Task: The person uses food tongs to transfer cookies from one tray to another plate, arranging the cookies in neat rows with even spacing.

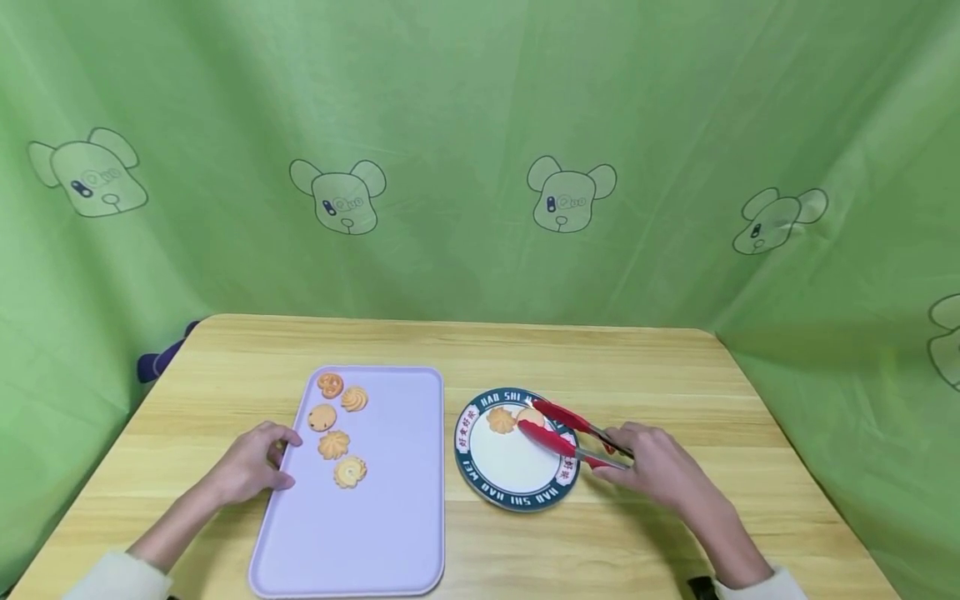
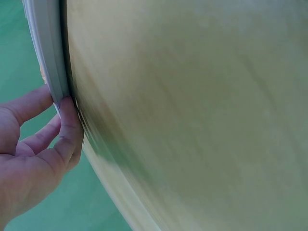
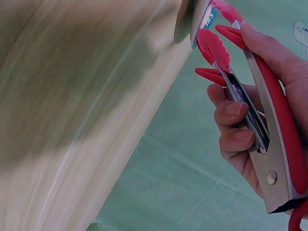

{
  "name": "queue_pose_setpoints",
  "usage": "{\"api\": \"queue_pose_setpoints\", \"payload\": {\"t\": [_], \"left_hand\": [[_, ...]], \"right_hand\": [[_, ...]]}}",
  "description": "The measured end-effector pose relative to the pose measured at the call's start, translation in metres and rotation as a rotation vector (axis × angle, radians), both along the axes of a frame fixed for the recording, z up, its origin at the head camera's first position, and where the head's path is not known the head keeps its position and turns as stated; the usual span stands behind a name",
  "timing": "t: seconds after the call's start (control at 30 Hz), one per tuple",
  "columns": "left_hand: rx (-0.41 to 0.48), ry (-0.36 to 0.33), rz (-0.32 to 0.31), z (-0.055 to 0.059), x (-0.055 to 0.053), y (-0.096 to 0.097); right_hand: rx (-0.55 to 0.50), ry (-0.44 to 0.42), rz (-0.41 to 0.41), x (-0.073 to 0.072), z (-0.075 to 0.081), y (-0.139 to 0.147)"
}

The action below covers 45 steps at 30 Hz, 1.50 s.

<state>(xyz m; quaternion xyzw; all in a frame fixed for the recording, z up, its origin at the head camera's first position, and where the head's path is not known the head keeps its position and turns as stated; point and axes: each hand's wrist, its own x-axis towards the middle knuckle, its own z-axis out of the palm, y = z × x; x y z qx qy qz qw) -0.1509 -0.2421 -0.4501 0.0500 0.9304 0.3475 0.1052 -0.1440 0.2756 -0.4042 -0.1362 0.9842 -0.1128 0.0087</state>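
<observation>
My left hand (image 1: 251,464) pinches the left rim of a lilac tray (image 1: 390,508), thumb and fingers on either side of the edge in the left wrist view. Down the tray's upper left lie several cookies, among them a pretzel-shaped one (image 1: 330,384) and a swirled one (image 1: 350,472). My right hand (image 1: 652,462) grips red-tipped metal tongs (image 3: 284,125) by their handles. Their spread tips reach over a round plate (image 1: 517,479) with a dark green rim. A round cookie (image 1: 529,417) lies between the tips, partly covered by them, next to a flower-shaped cookie (image 1: 501,420).
Plate and tray stand side by side on a wooden table (image 1: 600,358), a narrow strip of wood between them. Green curtains (image 1: 450,100) with printed bear heads surround the table at the back and sides. Something dark purple (image 1: 161,360) shows past the table's left edge.
</observation>
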Motion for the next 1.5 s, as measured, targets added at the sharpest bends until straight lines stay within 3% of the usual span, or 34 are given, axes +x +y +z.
{"api": "queue_pose_setpoints", "payload": {"t": [0.23, 0.5, 0.9, 1.17, 1.5], "left_hand": [[-0.001, 0.003, -0.002, 0.000, 0.000, 0.000], [-0.001, 0.002, -0.002, -0.001, 0.001, 0.000], [0.001, -0.014, 0.023, -0.001, 0.000, 0.001], [0.001, -0.001, 0.014, -0.001, -0.001, 0.000], [0.007, -0.018, 0.021, -0.001, -0.002, 0.002]], "right_hand": [[0.004, 0.000, 0.005, 0.000, 0.002, -0.001], [-0.010, 0.010, 0.018, -0.009, 0.015, -0.012], [-0.007, -0.029, 0.061, -0.028, 0.021, -0.072], [-0.036, -0.051, 0.144, -0.043, 0.012, -0.122], [0.014, -0.097, 0.180, -0.058, 0.000, -0.167]]}}
